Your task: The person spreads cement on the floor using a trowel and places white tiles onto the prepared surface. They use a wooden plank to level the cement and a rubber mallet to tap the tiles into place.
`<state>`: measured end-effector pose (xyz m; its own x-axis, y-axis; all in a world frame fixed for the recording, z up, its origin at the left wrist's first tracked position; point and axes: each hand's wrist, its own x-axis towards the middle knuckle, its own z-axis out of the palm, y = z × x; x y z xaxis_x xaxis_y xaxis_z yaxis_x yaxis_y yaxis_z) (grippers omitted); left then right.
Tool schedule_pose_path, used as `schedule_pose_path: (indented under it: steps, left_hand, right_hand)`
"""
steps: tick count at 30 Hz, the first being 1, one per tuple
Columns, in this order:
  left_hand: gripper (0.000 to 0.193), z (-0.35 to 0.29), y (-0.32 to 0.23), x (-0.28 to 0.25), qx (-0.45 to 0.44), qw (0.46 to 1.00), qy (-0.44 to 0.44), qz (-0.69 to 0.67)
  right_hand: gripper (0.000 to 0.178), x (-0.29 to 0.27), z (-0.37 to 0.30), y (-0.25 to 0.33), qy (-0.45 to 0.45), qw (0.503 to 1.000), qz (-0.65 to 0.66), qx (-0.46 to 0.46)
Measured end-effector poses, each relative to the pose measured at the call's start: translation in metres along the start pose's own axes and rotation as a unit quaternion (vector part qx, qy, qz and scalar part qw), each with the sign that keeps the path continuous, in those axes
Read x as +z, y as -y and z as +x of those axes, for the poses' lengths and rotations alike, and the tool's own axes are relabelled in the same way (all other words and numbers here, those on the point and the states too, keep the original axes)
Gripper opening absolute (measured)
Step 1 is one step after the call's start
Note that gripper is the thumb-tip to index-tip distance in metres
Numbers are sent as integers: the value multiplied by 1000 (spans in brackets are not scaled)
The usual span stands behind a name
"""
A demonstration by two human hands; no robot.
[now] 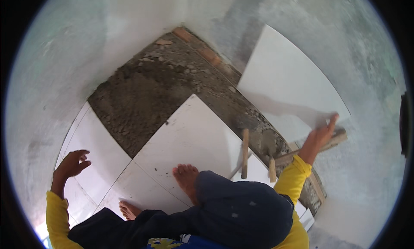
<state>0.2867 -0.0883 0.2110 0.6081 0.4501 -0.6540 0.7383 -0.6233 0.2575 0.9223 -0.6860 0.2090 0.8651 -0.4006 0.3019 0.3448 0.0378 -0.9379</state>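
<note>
My left hand (pixel 72 162) hangs above the pale laid tiles at the left. Its fingers are slightly bent and apart from the thumb, with nothing in them. On the other side, my right hand (pixel 320 134) reaches to the lower right corner of a large white tile (pixel 286 72), which leans against the wall. One finger stretches out over that corner; the others are mostly hidden, and I cannot tell whether the hand touches the tile. Between the laid white tiles (pixel 198 128) and the walls lies a bed of dark, crumbly sand or mortar (pixel 138 93).
Under my right wrist is a wooden piece (pixel 336 140). Two wooden handles (pixel 245 152) stand out near the tile edge; their tool heads are unclear. Reddish bricks (pixel 210 56) line the bed's far right edge. My bare foot (pixel 186 180) rests on a laid tile.
</note>
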Motion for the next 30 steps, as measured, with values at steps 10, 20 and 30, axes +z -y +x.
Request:
schedule_pose_path:
  steps: [10,20,30]
  left_hand:
    - [52,9,-9,-2,-26,999,10,-28]
    - [49,10,0,3,-20,1000,13,-11]
    - [49,8,-3,-2,-13,1000,18,-4]
  right_hand:
    - [52,33,6,-3,-12,996,81,37]
    - [70,-21,30,-61,4,988,102,116]
    - [80,-17,36,-59,-15,994,1,109]
